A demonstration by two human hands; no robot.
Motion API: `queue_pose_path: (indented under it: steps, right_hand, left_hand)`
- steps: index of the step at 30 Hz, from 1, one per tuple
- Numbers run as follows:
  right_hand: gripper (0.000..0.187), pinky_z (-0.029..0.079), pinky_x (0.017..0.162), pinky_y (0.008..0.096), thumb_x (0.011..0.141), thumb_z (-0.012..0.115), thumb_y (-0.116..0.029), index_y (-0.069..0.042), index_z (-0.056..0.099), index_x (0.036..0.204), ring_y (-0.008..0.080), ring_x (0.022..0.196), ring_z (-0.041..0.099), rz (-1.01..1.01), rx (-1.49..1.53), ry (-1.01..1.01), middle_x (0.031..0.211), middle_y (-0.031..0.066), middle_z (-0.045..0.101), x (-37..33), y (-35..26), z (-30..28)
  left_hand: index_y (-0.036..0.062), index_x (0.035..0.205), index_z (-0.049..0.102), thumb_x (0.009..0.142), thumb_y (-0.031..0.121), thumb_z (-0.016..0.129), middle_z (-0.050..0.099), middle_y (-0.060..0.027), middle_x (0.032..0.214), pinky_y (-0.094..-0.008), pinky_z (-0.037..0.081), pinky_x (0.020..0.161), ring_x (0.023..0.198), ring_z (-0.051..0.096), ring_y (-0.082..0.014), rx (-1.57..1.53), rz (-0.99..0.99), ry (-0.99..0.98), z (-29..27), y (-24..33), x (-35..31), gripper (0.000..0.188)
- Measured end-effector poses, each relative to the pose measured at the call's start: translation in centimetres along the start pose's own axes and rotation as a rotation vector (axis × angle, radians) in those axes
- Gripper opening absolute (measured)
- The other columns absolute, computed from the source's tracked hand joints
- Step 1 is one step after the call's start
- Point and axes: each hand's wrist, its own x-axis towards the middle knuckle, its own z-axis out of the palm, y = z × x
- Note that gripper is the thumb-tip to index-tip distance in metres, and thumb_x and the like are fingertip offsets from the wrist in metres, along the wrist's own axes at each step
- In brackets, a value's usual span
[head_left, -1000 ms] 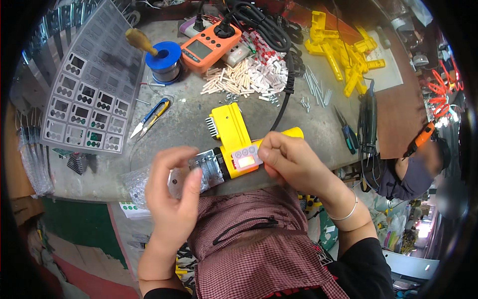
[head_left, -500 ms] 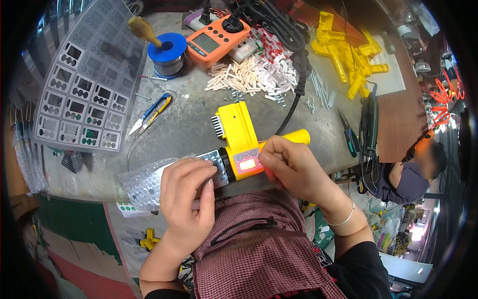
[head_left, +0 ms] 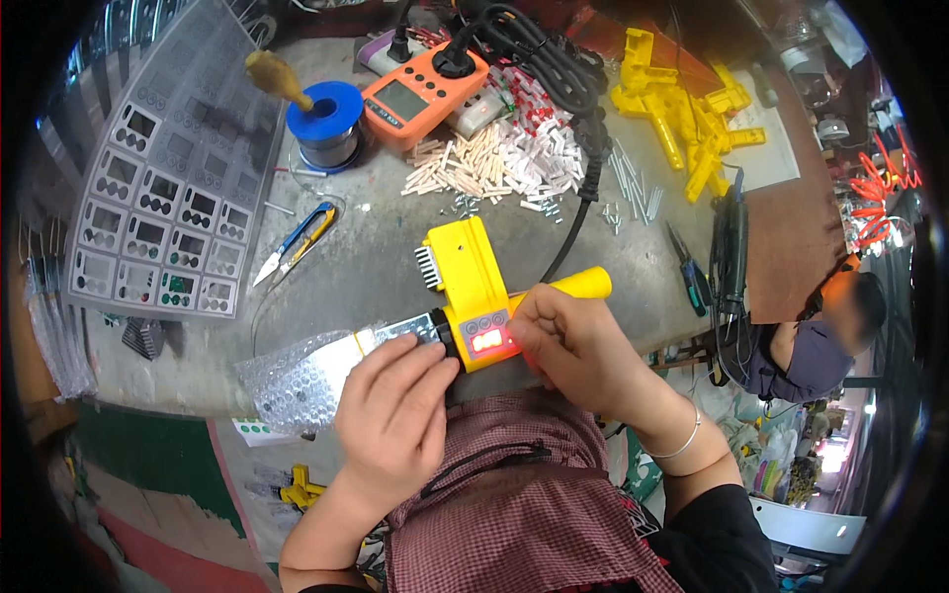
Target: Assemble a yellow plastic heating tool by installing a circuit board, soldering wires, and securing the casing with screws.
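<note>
A yellow handheld tool (head_left: pixel 465 262) with a flat silver metal blade (head_left: pixel 407 328) lies across the front edge of the bench. Its small panel has grey buttons and a red lit display (head_left: pixel 487 341). My left hand (head_left: pixel 390 415) is closed over the metal near the black collar (head_left: pixel 444 333), fingers on top; its thumb is mostly hidden. At the right side of the display, my right hand (head_left: pixel 578 346) is closed in a pinch, thumb against the curled forefinger; whatever is between them cannot be made out. Bubble wrap (head_left: pixel 297 381) covers the blade's far left end.
Behind the tool are an orange meter (head_left: pixel 425 94), a blue solder spool (head_left: pixel 326 124), heaps of small pale tubes (head_left: pixel 460 163), and yellow plastic shells (head_left: pixel 682 119). Snips (head_left: pixel 297 242) lie left, a screwdriver (head_left: pixel 689 272) right. A sheet of panel stickers (head_left: pixel 163 188) stands at left. Another person (head_left: pixel 816 346) sits at right.
My left hand has moved right and its fingers have come down onto the metal by the collar. My right hand stays pinched beside the display. The view has shifted slightly.
</note>
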Motion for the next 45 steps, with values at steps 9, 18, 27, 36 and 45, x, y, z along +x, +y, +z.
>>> queue_pose_path:
  steps: [9, 18, 27, 36, 45]
  right_hand:
    - [0.007, 0.046, 0.054, 0.0358, 0.089, 0.061, -0.004, -0.001, 0.055, 0.088, 0.0295, 0.060, 0.063, -0.147, -0.090, 0.055, 0.066, 0.0158, 0.060, 0.1, 0.1, 0.3]
    - [0.014, 0.048, 0.052, 0.0424, 0.085, 0.064, -0.012, -0.005, 0.053, 0.082, 0.0325, 0.059, 0.063, -0.288, -0.588, 0.096, 0.064, 0.0137, 0.060, 0.7, -0.9, 0.0]
    - [0.023, 0.041, 0.066, 0.0400, 0.078, 0.073, -0.026, -0.010, 0.057, 0.082, 0.0260, 0.079, 0.056, -0.475, -0.792, 0.236, 0.077, 0.0064, 0.054, 1.8, -0.1, -0.9]
    - [0.022, 0.039, 0.070, 0.0414, 0.082, 0.071, -0.028, -0.010, 0.059, 0.087, 0.0279, 0.083, 0.057, -0.436, -0.590, 0.090, 0.078, 0.0067, 0.060, 2.6, 0.8, -1.6]
    - [0.022, 0.045, 0.076, 0.0435, 0.084, 0.069, -0.030, -0.010, 0.062, 0.088, 0.0298, 0.087, 0.059, -0.385, -0.564, 0.051, 0.084, 0.0081, 0.064, 2.6, 0.8, -1.9]
  left_hand:
    - [0.0051, 0.112, 0.069, 0.065, 0.005, 0.072, 0.066, -0.0091, 0.119, -0.0438, 0.047, 0.089, 0.117, 0.056, -0.0337, 0.136, 0.169, -0.102, 1.4, -0.6, -0.8, 0.047]
    - [0.0051, 0.114, 0.068, 0.065, 0.005, 0.066, 0.065, -0.0096, 0.120, -0.0460, 0.046, 0.091, 0.116, 0.056, -0.0345, 0.197, 0.176, -0.102, 1.5, -0.6, -1.0, 0.049]
    - [0.0081, 0.111, 0.070, 0.078, 0.009, 0.067, 0.067, -0.0054, 0.119, -0.0411, 0.045, 0.089, 0.112, 0.058, -0.0296, 0.197, 0.126, -0.115, 1.4, -0.3, -0.6, 0.033]
    - [0.0043, 0.112, 0.066, 0.062, -0.007, 0.063, 0.065, -0.0107, 0.118, -0.0455, 0.045, 0.094, 0.113, 0.057, -0.0358, 0.160, 0.109, -0.118, 1.5, 0.2, -0.5, 0.051]
    - [0.0031, 0.111, 0.065, 0.067, -0.011, 0.061, 0.062, -0.0165, 0.120, -0.0447, 0.048, 0.092, 0.110, 0.059, -0.0374, 0.105, 0.045, -0.054, -0.7, 1.0, -2.2, 0.046]
